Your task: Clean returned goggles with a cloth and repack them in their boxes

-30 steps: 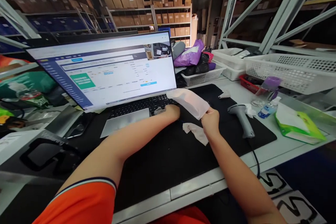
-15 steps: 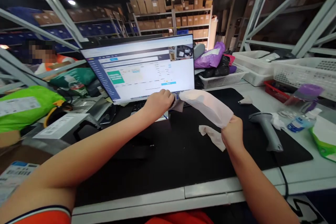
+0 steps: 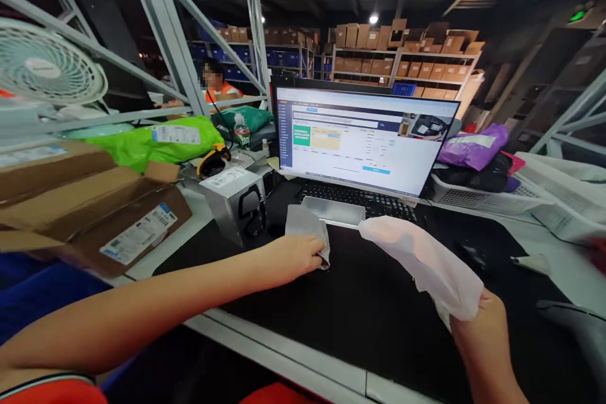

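Left hand (image 3: 296, 257): curled round greyish wrapping (image 3: 303, 221) | right hand (image 3: 490, 325): gripping white sheet (image 3: 421, 259) by one end

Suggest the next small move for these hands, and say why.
Perhaps the left hand should release its pale wrapping onto the black mat beneath: the right hand grips one end of the white sheet, so a free left hand could steady its far end.

Free room over the near black mat (image 3: 374, 312), monitor (image 3: 350, 154) and grey box (image 3: 222, 211) beyond.
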Motion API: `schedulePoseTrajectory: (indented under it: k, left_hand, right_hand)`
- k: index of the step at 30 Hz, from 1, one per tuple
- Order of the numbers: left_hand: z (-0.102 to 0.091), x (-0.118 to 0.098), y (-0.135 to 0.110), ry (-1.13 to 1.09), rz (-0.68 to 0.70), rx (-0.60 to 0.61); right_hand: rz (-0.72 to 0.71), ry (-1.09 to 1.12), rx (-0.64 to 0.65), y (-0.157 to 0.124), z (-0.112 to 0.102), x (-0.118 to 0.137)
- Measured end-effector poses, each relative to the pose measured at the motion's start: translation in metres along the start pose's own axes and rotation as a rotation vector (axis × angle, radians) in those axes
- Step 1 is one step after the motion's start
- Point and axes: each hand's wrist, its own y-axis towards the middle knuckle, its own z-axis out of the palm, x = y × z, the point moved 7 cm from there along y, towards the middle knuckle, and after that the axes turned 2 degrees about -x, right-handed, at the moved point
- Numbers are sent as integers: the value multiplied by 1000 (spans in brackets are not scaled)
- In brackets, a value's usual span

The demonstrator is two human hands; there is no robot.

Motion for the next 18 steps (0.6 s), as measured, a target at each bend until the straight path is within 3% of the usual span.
schedulePoseTrajectory:
  k: [5, 10, 15, 18]
  left_hand:
    - [6, -7, -42, -52, -229, -242]
    - [3, -11, -75, 43, -504, -427]
    - [3, 15, -69, -111, -680, -400]
    - [2, 32, -50, -291, -712, -343]
  right_hand:
    - [93, 228, 97, -1, 24, -14]
    - [146, 352, 111, -3, 42, -16]
    - [220, 355, 162, -13, 61, -14]
    - [105, 277, 158, -11, 63, 8]
